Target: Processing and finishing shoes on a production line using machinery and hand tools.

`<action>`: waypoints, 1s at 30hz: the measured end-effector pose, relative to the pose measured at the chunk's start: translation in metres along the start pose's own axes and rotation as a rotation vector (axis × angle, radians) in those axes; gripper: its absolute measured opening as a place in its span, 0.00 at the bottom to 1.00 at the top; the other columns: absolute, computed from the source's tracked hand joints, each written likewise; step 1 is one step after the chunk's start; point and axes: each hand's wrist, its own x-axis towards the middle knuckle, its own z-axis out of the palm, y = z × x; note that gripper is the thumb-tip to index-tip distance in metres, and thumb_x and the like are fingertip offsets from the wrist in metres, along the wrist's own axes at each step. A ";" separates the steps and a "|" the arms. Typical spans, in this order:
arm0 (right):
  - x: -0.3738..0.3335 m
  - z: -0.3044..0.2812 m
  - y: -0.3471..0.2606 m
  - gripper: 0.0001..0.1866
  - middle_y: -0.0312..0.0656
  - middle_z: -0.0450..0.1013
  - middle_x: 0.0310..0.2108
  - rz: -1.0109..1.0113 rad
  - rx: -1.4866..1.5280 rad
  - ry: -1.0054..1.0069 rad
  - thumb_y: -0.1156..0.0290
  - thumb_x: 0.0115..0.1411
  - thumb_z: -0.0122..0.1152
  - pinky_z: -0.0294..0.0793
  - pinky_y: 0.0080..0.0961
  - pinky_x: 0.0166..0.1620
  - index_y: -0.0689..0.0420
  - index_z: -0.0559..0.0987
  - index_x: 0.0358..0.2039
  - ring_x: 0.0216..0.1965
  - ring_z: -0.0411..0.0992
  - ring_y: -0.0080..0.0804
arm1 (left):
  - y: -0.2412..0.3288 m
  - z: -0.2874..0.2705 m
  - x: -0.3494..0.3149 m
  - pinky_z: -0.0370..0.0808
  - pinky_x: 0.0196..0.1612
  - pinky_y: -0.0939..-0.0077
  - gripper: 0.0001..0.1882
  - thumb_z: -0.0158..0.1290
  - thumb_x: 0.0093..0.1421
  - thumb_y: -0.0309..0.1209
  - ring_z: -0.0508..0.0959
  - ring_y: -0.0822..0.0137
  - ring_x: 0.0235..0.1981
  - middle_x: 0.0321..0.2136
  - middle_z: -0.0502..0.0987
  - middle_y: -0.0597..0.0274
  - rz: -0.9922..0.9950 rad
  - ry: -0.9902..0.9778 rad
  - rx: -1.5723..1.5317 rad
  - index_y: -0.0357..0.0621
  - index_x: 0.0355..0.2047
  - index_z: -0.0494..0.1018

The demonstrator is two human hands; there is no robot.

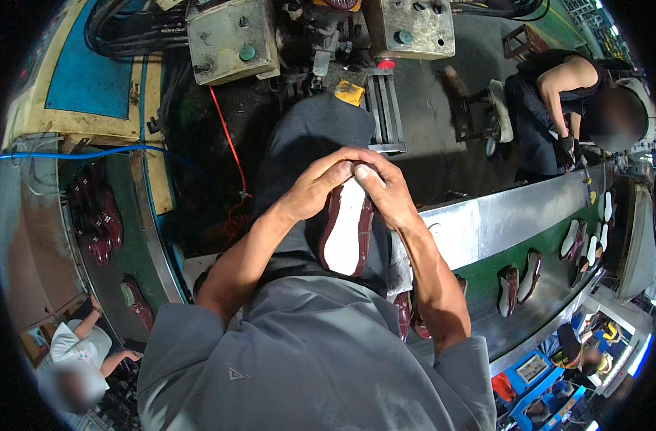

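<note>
Head view: left hand [318, 184] and right hand [385, 187] pinch 1 end of a glossy maroon shoe [346, 228] (white-bottomed, curvy-edged).

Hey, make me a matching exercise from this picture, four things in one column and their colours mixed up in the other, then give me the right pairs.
Things
1. Shoe held by the left hand and right hand
2. Cord running down below the left control box
3. Hose at the far left
4. Conveyor belt on the right

Colours
A. Blue
B. Mostly green
C. Dark red, with a white underside
D. Bright red

Right pairs
1-C, 2-D, 3-A, 4-B
</note>
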 end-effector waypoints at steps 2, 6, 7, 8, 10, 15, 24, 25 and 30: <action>0.002 -0.002 0.004 0.20 0.36 0.80 0.49 0.012 0.046 -0.017 0.60 0.73 0.68 0.75 0.25 0.57 0.61 0.82 0.58 0.51 0.75 0.23 | -0.003 0.000 0.002 0.70 0.69 0.66 0.25 0.45 0.81 0.44 0.76 0.65 0.63 0.61 0.76 0.56 0.080 0.000 0.150 0.36 0.64 0.73; 0.003 -0.006 0.003 0.20 0.37 0.80 0.49 0.074 0.143 -0.038 0.62 0.73 0.69 0.75 0.25 0.57 0.62 0.81 0.58 0.51 0.75 0.24 | -0.005 0.004 0.003 0.69 0.70 0.64 0.26 0.46 0.81 0.45 0.75 0.62 0.64 0.62 0.76 0.55 0.119 0.015 0.245 0.36 0.66 0.72; 0.003 -0.007 0.005 0.20 0.37 0.80 0.49 0.074 0.144 -0.037 0.62 0.73 0.69 0.75 0.25 0.57 0.62 0.81 0.58 0.51 0.75 0.24 | -0.005 0.004 0.002 0.69 0.70 0.64 0.26 0.46 0.81 0.45 0.75 0.62 0.64 0.62 0.76 0.55 0.117 0.014 0.245 0.36 0.66 0.72; 0.002 -0.009 0.009 0.20 0.37 0.80 0.48 0.094 0.142 -0.021 0.63 0.73 0.69 0.75 0.25 0.56 0.63 0.82 0.57 0.50 0.75 0.24 | -0.005 0.003 0.001 0.68 0.71 0.64 0.26 0.46 0.81 0.45 0.75 0.63 0.65 0.63 0.76 0.56 -0.036 0.021 -0.082 0.37 0.67 0.71; 0.003 -0.009 0.010 0.20 0.37 0.80 0.48 0.115 0.140 -0.007 0.63 0.73 0.69 0.75 0.25 0.56 0.63 0.82 0.57 0.50 0.75 0.24 | -0.002 0.004 0.000 0.68 0.72 0.65 0.26 0.46 0.81 0.44 0.74 0.63 0.66 0.63 0.76 0.57 -0.189 0.029 -0.410 0.38 0.69 0.71; 0.003 -0.009 0.014 0.18 0.37 0.79 0.47 0.082 0.074 -0.033 0.63 0.75 0.65 0.75 0.26 0.55 0.63 0.81 0.57 0.49 0.74 0.23 | -0.004 0.010 -0.006 0.67 0.72 0.64 0.26 0.45 0.82 0.42 0.75 0.61 0.66 0.63 0.76 0.56 -0.053 0.067 -0.234 0.38 0.70 0.70; 0.005 -0.012 0.024 0.17 0.36 0.77 0.50 0.067 0.177 -0.015 0.64 0.77 0.60 0.73 0.25 0.58 0.62 0.79 0.59 0.52 0.73 0.24 | -0.006 0.009 0.002 0.57 0.77 0.67 0.29 0.46 0.80 0.38 0.64 0.63 0.74 0.73 0.66 0.54 -0.098 0.059 -0.003 0.38 0.76 0.61; 0.005 -0.013 0.021 0.17 0.36 0.77 0.49 0.052 0.205 -0.040 0.64 0.78 0.58 0.72 0.25 0.58 0.62 0.79 0.59 0.52 0.72 0.23 | -0.004 0.007 -0.003 0.56 0.78 0.66 0.29 0.46 0.80 0.37 0.64 0.63 0.74 0.74 0.65 0.53 -0.092 0.045 -0.048 0.37 0.76 0.61; 0.006 -0.010 0.029 0.17 0.36 0.77 0.49 0.085 0.193 -0.039 0.64 0.78 0.57 0.72 0.24 0.57 0.62 0.79 0.59 0.52 0.72 0.22 | -0.018 0.007 -0.014 0.55 0.78 0.65 0.30 0.46 0.78 0.35 0.63 0.60 0.76 0.75 0.64 0.50 0.037 0.077 0.449 0.36 0.77 0.59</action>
